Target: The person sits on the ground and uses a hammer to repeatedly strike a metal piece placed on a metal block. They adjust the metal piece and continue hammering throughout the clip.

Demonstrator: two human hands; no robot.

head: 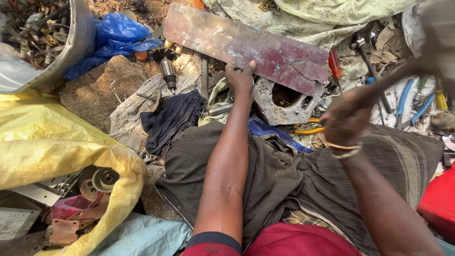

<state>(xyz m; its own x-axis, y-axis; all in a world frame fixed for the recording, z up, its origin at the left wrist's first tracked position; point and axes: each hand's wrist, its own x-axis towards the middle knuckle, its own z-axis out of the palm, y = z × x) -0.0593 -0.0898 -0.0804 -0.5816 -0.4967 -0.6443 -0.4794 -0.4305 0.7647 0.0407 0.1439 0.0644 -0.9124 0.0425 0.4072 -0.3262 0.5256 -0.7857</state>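
A: Left hand point(240, 78), centre-top of frame — state?

B: Arm stretched forward, fingers curled over the lower edge of a long rusty reddish metal plate point(246, 45). Grip closed on that plate. The plate lies slanted from upper centre down to the right, on the ground among scrap.

A: Right hand point(348, 114)?

B: Right of centre, raised, blurred. Closed around a dark tool handle point(403, 71) that runs up toward the upper right corner. Tool head is too smeared to tell. Bangle on the wrist.

A: Just below the plate?

B: Grey cast metal housing point(284, 104) with a round hole, touching the plate's lower edge, just beside the left hand. Yellow-handled pliers point(308, 128) near it, close to the right hand.

A: Packaging, labels?

B: Yellow plastic sack point(52, 142) at left, open at lower left, holding metal parts and a white box with a printed label point(14, 223) in the bottom left corner. Blue plastic bag point(118, 38) upper left, beside a grey bucket point(83, 35) full of wires and scrap. Red container point(441, 201) at right edge.

A: Other?

B: Motor armature point(168, 68) left of the plate, red-handled screwdriver point(334, 64) right of it, blue-handled tools point(412, 102) far right. Striped dark cloth point(284, 175) over the person's lap.
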